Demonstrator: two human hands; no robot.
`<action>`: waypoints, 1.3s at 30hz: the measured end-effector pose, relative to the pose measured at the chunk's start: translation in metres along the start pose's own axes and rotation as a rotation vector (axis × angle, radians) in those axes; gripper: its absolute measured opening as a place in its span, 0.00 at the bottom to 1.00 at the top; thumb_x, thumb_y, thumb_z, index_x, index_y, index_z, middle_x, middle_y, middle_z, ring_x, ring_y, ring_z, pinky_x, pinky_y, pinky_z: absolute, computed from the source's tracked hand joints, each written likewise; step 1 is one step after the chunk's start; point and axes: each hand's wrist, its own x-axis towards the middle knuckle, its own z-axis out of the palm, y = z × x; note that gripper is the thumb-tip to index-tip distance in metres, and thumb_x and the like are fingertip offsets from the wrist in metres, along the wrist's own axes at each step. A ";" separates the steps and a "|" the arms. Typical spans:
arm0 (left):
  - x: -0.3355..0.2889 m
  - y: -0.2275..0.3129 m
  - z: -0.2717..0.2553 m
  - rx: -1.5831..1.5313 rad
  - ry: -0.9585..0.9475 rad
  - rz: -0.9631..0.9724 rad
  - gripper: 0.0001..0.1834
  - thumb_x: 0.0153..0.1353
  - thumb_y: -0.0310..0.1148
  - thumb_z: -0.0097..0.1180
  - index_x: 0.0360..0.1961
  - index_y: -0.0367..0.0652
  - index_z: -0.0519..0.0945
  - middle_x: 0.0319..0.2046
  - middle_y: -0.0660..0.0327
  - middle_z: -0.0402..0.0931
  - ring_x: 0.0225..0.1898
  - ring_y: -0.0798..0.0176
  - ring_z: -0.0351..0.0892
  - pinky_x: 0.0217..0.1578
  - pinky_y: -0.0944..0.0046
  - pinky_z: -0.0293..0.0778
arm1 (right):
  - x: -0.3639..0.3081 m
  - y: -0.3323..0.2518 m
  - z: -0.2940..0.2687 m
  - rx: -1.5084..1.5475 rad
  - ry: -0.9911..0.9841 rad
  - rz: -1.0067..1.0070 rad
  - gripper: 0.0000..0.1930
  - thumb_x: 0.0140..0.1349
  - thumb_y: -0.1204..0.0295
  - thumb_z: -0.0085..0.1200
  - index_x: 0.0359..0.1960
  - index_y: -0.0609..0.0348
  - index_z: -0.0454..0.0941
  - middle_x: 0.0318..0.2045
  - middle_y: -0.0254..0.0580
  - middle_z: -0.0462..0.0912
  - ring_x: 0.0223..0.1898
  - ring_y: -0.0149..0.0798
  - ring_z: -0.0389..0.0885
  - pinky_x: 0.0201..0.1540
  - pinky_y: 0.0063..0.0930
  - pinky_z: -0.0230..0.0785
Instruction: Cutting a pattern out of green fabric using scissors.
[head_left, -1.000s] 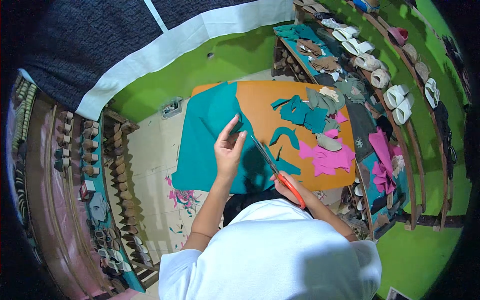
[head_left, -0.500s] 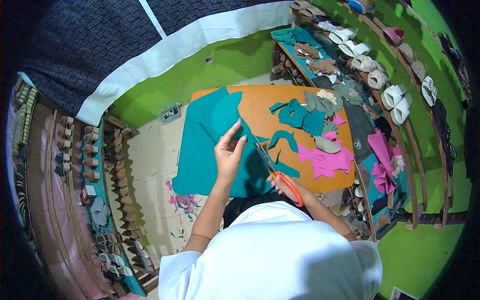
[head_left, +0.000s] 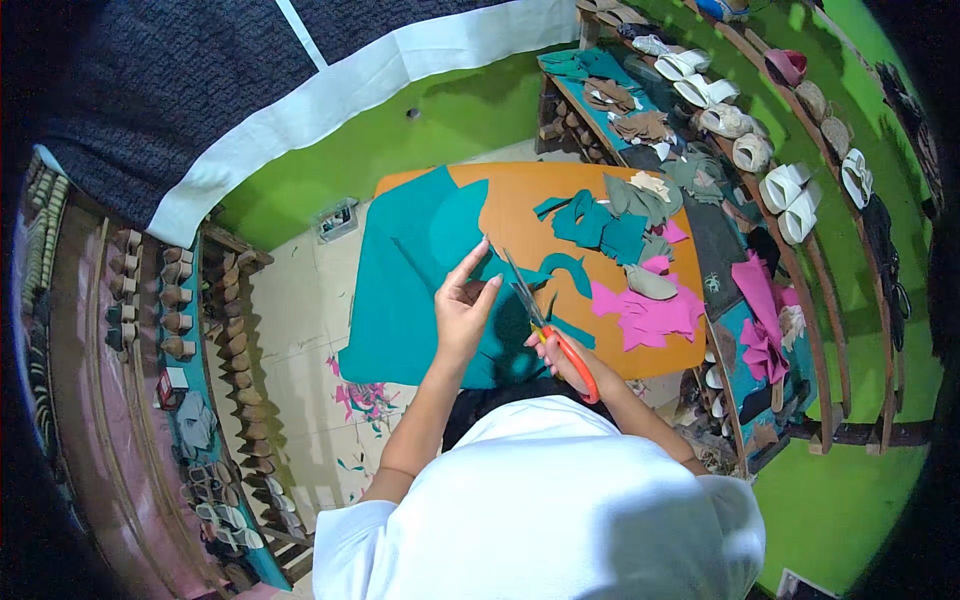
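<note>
A large teal sheet of material covers the left part of the orange table and hangs over its near edge. My left hand is over the sheet near its right edge, index finger and thumb stretched out and apart. In my right hand is a pair of scissors with orange-red handles. Their blades point away from me, a little to the right of my left fingertips, and look slightly parted. Beside the blades lies a curved teal strip. Whether the blades touch the sheet cannot be made out.
Teal cut pieces, grey-green pieces and pink pieces lie on the table's right side. Racks of shoes stand at right, another shoe rack at left. Scraps litter the tiled floor, with a clear box farther back.
My left hand has shifted slightly to the right. The scissors in my right hand have moved a little away from me and left. The whole view has shifted slightly.
</note>
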 end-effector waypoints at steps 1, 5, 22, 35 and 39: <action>0.000 -0.001 0.000 -0.013 -0.004 0.004 0.25 0.48 0.19 0.52 0.49 0.41 0.67 0.39 0.65 0.68 0.23 0.82 0.65 0.24 0.81 0.65 | 0.000 -0.001 -0.001 -0.011 0.000 0.004 0.33 0.52 0.39 0.28 0.38 0.58 0.65 0.25 0.28 0.62 0.27 0.22 0.59 0.29 0.13 0.56; -0.002 -0.004 -0.002 -0.002 -0.029 -0.014 0.24 0.48 0.19 0.52 0.49 0.41 0.67 0.38 0.66 0.67 0.23 0.82 0.65 0.25 0.81 0.65 | 0.000 -0.003 -0.002 -0.017 -0.015 0.019 0.34 0.51 0.38 0.27 0.37 0.58 0.66 0.25 0.29 0.62 0.26 0.22 0.59 0.28 0.13 0.56; -0.003 -0.010 -0.001 0.040 -0.021 0.028 0.24 0.47 0.19 0.53 0.49 0.43 0.68 0.34 0.67 0.66 0.23 0.81 0.66 0.25 0.80 0.65 | -0.002 -0.008 -0.003 -0.052 -0.021 0.025 0.32 0.55 0.41 0.24 0.38 0.58 0.65 0.25 0.29 0.62 0.25 0.22 0.59 0.28 0.13 0.56; -0.002 -0.005 0.000 0.083 -0.061 0.035 0.25 0.48 0.18 0.51 0.51 0.39 0.65 0.51 0.62 0.63 0.25 0.84 0.65 0.26 0.82 0.64 | 0.001 0.011 -0.004 0.144 -0.024 0.040 0.14 0.61 0.62 0.34 0.26 0.61 0.61 0.18 0.33 0.63 0.21 0.28 0.59 0.24 0.22 0.57; -0.002 -0.004 0.001 0.056 -0.058 0.041 0.26 0.48 0.18 0.52 0.51 0.39 0.64 0.51 0.62 0.63 0.26 0.84 0.65 0.26 0.82 0.65 | 0.000 0.007 -0.004 0.063 0.012 0.021 0.13 0.60 0.64 0.35 0.25 0.62 0.61 0.15 0.35 0.62 0.19 0.28 0.60 0.23 0.24 0.57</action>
